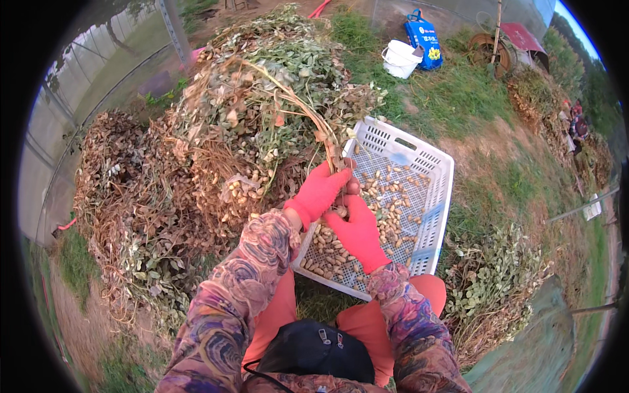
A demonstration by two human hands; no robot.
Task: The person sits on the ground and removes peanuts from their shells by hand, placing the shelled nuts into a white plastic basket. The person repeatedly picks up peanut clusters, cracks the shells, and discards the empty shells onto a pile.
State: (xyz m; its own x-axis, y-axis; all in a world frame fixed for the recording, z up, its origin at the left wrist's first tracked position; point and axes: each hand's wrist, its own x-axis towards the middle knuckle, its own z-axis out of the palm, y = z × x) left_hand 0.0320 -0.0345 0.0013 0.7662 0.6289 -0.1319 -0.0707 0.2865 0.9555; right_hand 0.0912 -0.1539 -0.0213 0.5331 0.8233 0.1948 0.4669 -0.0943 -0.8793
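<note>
Both hands wear pinkish-red gloves. My left hand (322, 189) is closed around the stems of a dried peanut plant (314, 118), whose stalks stick up and to the left. Just below and to the right, my right hand (357, 228) has its thumb and fingers on the root end of the same plant, where some pods show between the hands. Under the hands lies a white perforated plastic crate (442, 196), tilted in view, with many loose peanuts in their shells (388, 221) spread over its mesh floor.
A large heap of pulled peanut plants (196, 162) rises at the left, against the crate. Another pile (496, 270) lies at the right near green netting (535, 339). Beyond the crate stand a white bucket (400, 59) and a blue bag (425, 44). A person (579, 126) is far off at the right.
</note>
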